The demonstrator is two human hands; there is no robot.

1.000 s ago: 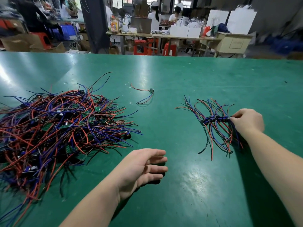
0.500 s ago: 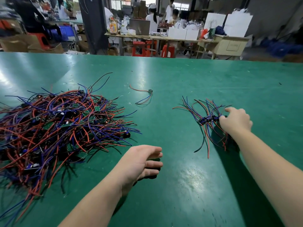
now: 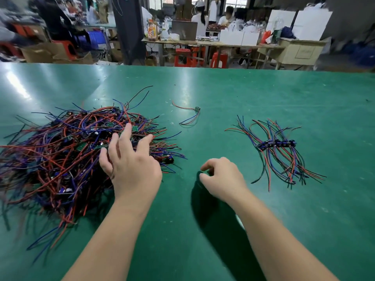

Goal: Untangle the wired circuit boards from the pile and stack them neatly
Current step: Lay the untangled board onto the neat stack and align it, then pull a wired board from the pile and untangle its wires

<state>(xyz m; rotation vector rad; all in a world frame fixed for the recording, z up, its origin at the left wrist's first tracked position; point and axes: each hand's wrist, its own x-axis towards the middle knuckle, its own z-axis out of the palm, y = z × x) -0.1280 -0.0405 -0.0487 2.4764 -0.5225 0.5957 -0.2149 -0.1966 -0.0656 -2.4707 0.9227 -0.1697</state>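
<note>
A big tangled pile of small circuit boards with red, blue and black wires (image 3: pixel 67 157) covers the left of the green table. My left hand (image 3: pixel 129 163) reaches over the pile's right edge with fingers spread, its fingertips on or just above the wires. A neat row of sorted boards (image 3: pixel 277 143) with wires fanned out both ways lies at the right. My right hand (image 3: pixel 222 177) hovers between pile and row, fingers loosely curled, holding nothing. One lone wired board (image 3: pixel 197 109) lies further back in the middle.
The green table (image 3: pixel 243 94) stretches far back and to the right. Beyond its far edge are work benches, red stools, boxes and seated people.
My left hand moved up and left from the bare table onto the pile's edge. My right hand let go of the sorted row and drew back left toward the middle.
</note>
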